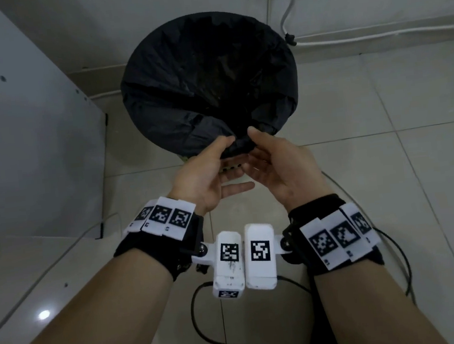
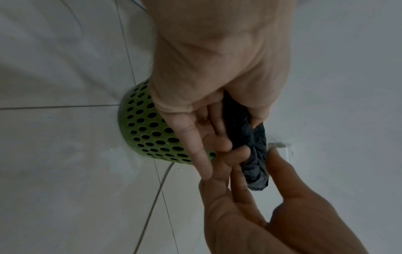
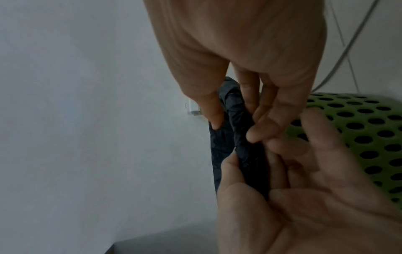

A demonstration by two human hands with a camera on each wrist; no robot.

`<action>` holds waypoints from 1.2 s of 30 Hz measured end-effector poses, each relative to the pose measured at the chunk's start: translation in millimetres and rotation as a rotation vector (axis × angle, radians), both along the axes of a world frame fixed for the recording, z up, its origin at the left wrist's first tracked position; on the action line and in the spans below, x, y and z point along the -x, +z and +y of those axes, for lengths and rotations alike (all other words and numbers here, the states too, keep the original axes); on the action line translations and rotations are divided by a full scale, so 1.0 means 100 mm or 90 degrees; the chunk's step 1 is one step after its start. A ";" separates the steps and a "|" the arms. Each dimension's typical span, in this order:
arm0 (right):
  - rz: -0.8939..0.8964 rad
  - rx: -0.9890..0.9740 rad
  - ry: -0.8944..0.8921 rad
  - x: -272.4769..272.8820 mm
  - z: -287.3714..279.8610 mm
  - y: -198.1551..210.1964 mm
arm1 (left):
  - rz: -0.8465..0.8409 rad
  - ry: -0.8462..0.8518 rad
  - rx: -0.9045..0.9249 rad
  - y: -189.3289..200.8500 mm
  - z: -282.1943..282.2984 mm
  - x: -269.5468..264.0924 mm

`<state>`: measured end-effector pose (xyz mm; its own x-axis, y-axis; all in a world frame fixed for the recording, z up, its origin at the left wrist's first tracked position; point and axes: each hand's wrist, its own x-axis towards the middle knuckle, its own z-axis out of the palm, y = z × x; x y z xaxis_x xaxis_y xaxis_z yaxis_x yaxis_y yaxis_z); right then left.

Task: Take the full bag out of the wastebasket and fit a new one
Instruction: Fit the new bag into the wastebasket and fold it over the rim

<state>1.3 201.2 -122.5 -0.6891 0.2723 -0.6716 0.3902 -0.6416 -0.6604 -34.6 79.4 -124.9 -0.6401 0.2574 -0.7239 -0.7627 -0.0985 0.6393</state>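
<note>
Pale tiled floor (image 1: 380, 107) under green perforated wastebasket (image 2: 147, 130), black cable (image 1: 208, 337) nearby

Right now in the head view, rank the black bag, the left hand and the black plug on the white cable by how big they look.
1. black bag, largest by far.
2. left hand, nearer the camera, so flattered.
3. black plug, smallest and farthest away.

Crinkly plastic bag (image 1: 185, 92) (perforated plastic wastebasket (image 2: 143, 130))
</note>
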 end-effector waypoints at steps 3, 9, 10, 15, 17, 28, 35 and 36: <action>-0.013 -0.045 -0.012 0.02 0.02 0.01 | -0.015 -0.010 0.000 0.00 -0.01 0.00; -0.021 0.085 -0.009 0.09 0.05 0.01 | -0.021 -0.016 -0.038 0.00 -0.06 -0.01; -0.017 0.103 -0.009 0.09 0.04 0.01 | -0.020 -0.014 -0.050 0.00 -0.07 0.00; -0.028 0.097 0.043 0.05 0.05 0.04 | -0.016 0.007 -0.061 -0.02 -0.10 0.03; -0.032 0.081 0.055 0.04 0.06 0.02 | -0.013 -0.001 -0.057 -0.02 -0.10 0.02; 0.033 0.148 0.006 0.01 -0.01 -0.08 | 0.027 -0.039 -0.039 -0.02 -0.18 0.08; 0.057 0.097 0.051 0.09 -0.15 -0.11 | 0.085 0.042 -0.035 -0.05 -0.21 0.05; 0.045 0.094 0.074 0.09 -0.14 -0.10 | 0.090 0.052 -0.025 -0.06 -0.23 0.08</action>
<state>-7.8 187.0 -132.6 -0.7567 0.0905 -0.6475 0.4231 -0.6872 -0.5905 -42.4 56.6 -131.2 -0.7547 0.2265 -0.6157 -0.6539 -0.1842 0.7338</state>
